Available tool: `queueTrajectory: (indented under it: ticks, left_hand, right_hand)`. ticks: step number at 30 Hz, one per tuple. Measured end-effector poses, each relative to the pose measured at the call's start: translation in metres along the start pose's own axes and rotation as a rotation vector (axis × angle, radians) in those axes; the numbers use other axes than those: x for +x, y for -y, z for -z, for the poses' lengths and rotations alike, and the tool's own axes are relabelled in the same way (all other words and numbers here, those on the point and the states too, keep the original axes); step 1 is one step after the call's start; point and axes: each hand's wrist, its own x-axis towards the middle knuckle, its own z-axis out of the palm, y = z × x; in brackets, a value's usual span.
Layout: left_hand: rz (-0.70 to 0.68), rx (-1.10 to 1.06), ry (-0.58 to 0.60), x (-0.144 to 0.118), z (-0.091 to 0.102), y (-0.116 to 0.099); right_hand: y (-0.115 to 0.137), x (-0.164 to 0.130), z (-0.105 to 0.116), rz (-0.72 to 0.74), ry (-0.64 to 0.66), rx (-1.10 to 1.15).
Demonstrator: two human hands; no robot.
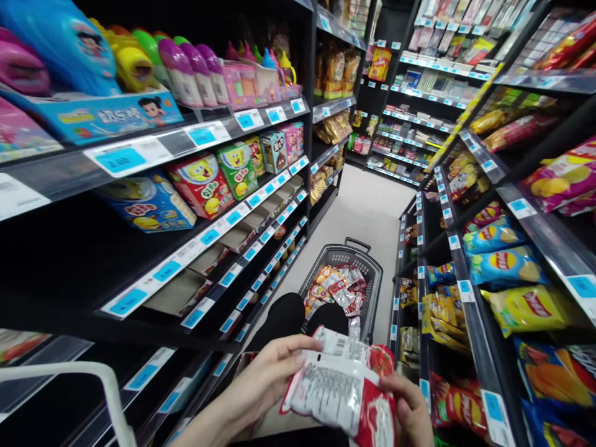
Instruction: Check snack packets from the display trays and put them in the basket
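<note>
At least two red-and-white packets are held overlapping between two hands, the front packet (335, 394) printed side up and the rear packet (343, 344) partly covered. The fingers of the left hand (270, 372) are clamped on their left edges; those of the right hand (410, 406) are clamped on the front packet's right side. Beyond two dark-clad knees (285, 316), one dark basket (349, 256) stands on the floor (361, 195), containing a jumbled heap of packets (336, 287), too overlapped to count. On the left shelving, one blue box (153, 202), one red box (202, 186) and one green box (237, 169) stand in a row, below three purple-topped containers (192, 68).
</note>
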Motion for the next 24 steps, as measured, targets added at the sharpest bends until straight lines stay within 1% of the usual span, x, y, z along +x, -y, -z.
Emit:
queueTrajectory:
  ticks: [2,3,4,5,7,10,12,14,16,18,20,22,24]
  left_hand:
    - [0.07,-0.067,0.098,-0.003,0.003,-0.004]
    - [0.083,-0.056,0.118,-0.004,0.003,-0.005]
    - [0.08,-0.008,0.102,-0.004,0.002,-0.006]
    - [0.064,0.069,0.06,-0.003,0.001,-0.006]
    - [0.034,0.272,-0.024,0.0,0.001,-0.004]
    - [-0.042,0.674,-0.097,0.005,0.005,0.001]
    - [-0.172,0.948,-0.156,0.007,0.011,0.004]
    - [-0.29,1.09,-0.199,0.008,0.017,0.005]
    - [-0.332,1.134,-0.242,0.008,0.021,0.002]
    - [-0.348,1.157,-0.3,0.008,0.023,-0.002]
    - [-0.354,1.163,-0.324,0.008,0.021,-0.008]
    - [-0.337,1.142,-0.328,0.008,0.019,-0.013]
    - [-0.307,1.069,-0.289,0.006,0.014,-0.015]
  right_hand:
    - [-0.001,-0.001,-0.007,-0.069,-0.017,0.087]
    - [-0.002,0.0,-0.011,-0.097,-0.046,0.107]
    - [-0.002,0.001,-0.016,-0.117,-0.086,0.124]
    - [-0.003,0.002,-0.021,-0.124,-0.134,0.147]
    - [-0.005,0.007,-0.03,-0.093,-0.204,0.212]
    - [-0.009,0.014,-0.035,-0.057,-0.222,0.257]
    - [-0.009,0.018,-0.032,-0.107,-0.216,0.269]
    - [-0.006,0.02,-0.029,-0.197,-0.207,0.322]
    - [-0.003,0.018,-0.027,-0.284,-0.175,0.399]
    - [-0.002,0.014,-0.026,-0.347,-0.112,0.46]
    - [-0.004,0.008,-0.025,-0.358,-0.055,0.487]
    - [-0.008,0.003,-0.024,-0.346,-0.03,0.484]
    - [-0.01,-0.001,-0.024,-0.304,-0.021,0.468]
